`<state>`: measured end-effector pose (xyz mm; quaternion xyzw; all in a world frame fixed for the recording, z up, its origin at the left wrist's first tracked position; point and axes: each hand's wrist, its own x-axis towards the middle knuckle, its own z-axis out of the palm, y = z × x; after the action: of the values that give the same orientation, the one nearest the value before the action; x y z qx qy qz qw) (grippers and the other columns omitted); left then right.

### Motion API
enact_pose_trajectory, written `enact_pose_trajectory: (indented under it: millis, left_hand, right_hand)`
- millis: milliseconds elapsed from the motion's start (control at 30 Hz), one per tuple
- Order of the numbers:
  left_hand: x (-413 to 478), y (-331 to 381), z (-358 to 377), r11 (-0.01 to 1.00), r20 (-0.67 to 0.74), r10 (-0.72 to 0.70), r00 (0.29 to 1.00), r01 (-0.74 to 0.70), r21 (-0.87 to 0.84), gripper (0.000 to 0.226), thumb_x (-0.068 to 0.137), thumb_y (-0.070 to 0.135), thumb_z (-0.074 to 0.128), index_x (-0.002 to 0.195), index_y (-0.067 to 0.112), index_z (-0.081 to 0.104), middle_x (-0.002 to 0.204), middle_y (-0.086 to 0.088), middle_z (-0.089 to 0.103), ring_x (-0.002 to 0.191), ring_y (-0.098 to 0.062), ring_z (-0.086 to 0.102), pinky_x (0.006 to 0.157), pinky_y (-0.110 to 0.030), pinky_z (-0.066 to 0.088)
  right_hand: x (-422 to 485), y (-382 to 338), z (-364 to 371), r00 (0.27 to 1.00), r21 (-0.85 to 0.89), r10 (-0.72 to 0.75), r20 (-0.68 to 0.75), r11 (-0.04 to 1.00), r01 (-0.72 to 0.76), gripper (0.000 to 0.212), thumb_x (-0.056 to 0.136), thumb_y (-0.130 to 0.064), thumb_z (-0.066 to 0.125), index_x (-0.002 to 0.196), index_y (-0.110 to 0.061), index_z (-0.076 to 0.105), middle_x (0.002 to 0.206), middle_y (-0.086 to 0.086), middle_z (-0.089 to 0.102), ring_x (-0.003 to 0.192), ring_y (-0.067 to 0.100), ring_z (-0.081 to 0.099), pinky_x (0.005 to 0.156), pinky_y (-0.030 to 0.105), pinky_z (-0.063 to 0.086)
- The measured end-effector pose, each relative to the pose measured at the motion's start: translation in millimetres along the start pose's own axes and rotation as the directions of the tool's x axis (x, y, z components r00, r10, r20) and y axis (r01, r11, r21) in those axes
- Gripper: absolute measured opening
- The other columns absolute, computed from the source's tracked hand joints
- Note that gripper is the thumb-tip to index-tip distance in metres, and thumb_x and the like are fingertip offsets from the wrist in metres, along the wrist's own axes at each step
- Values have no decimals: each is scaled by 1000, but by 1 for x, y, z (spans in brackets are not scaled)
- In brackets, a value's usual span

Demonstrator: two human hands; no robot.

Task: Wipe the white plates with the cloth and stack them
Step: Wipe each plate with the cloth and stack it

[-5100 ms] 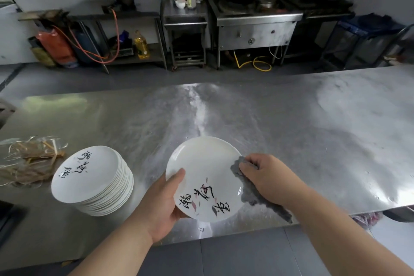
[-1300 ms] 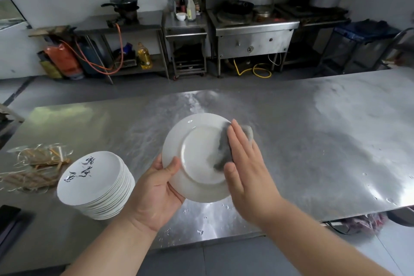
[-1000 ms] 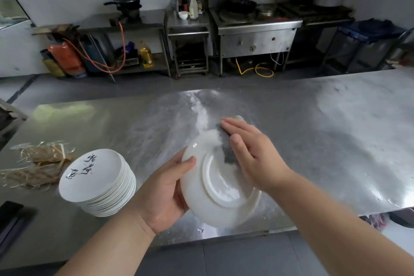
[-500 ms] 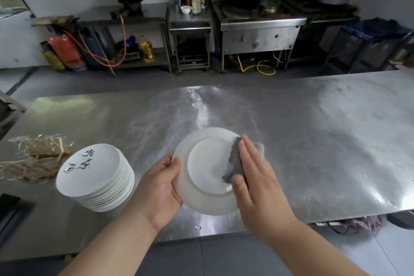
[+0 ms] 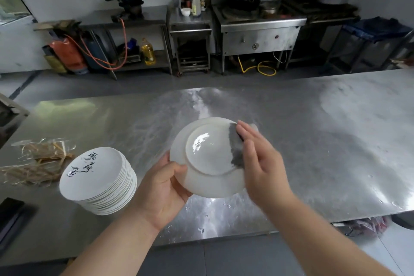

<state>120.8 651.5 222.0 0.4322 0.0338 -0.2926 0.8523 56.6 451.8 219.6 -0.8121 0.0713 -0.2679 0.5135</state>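
— Plate point(image 5: 208, 157) held over the tabletop point(image 5: 324, 141), underside showing?
— Yes. Grip of the left hand point(image 5: 161, 190) curls round its rim; the right hand point(image 5: 259, 163), grip flat, presses the cloth point(image 5: 236, 152) on it; the stack point(image 5: 98, 177) sits left.

Stack point(image 5: 98, 180) left of plate point(image 5: 208, 157) (on table point(image 5: 313, 141)).

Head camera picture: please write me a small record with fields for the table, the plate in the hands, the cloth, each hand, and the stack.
table: steel, wet near the front edge
plate: white, held above the table, underside toward the camera
cloth: grey, on the right part of the underside
left hand: grips the lower left rim, thumb on the underside
right hand: straight fingers press the cloth on the plate
stack: white plates on the table, left of the held plate, black writing on the top one
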Motion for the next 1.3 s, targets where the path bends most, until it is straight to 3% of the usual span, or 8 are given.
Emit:
enact_pose_trajectory:
  millis: [200,433,733,833,900,1100,1233,1300]
  left_hand:
    - [0,17,5,997,45,-72,996,71,9,47,99,32,59,137,8,70,143,-18,66,130,-32,65,97,-44,61]
    - [3,14,0,997,-13,-26,1000,25,-69,48,99,30,58,141,8,64,138,-17,69,123,-30,70,85,-41,64]
    - [2,6,12,993,88,25,996,-15,-118,51,103,27,58,152,11,53,148,-19,62,133,-33,64,92,-43,62]
    - [3,0,16,992,113,20,993,-6,-123,48,107,28,51,152,11,54,148,-21,61,133,-37,63,93,-47,61]
    - [1,-5,15,997,171,1,985,12,-77,46,107,25,55,150,10,57,152,-23,56,139,-40,57,103,-51,56]
    - [-2,7,6,996,211,-51,976,64,-58,45,90,33,77,132,17,74,142,-12,68,130,-27,66,96,-43,60]
    - [0,5,9,999,138,-20,990,27,-45,44,105,29,55,142,8,65,148,-19,62,136,-31,61,101,-42,57]
    - [3,4,7,995,66,-24,998,30,-97,50,104,29,57,149,7,58,146,-19,63,133,-31,63,96,-42,60]
  right_hand:
    - [51,-12,-22,926,-76,-97,366,988,133,51,107,-43,42,146,-15,59,156,-9,51,145,-6,38,118,14,28]
    - [-39,-5,20,946,-251,-25,322,962,111,89,100,-76,22,166,-23,-6,173,-15,-14,158,4,-7,125,19,8]
    - [18,-11,3,973,-259,4,231,964,57,93,92,-85,13,167,-29,10,171,-24,2,150,-18,-3,112,-2,2]
    - [-31,-11,29,994,-133,13,107,991,1,78,102,-70,27,166,-35,3,169,-29,-6,156,3,20,113,12,36]
    - [-35,-10,30,997,40,60,54,997,-62,75,103,-53,48,166,-32,13,168,-32,4,150,10,36,90,25,60]
    - [44,-6,-17,980,61,54,189,996,-66,46,94,-29,60,139,-29,65,144,-26,59,140,-11,41,116,12,32]
    - [36,-10,-15,978,-90,-26,206,995,46,49,103,-41,52,147,-21,57,152,-19,51,139,-17,35,116,14,31]
    - [3,-11,2,985,-182,2,175,983,31,68,104,-57,38,162,-21,31,168,-21,22,149,-11,18,120,10,17]
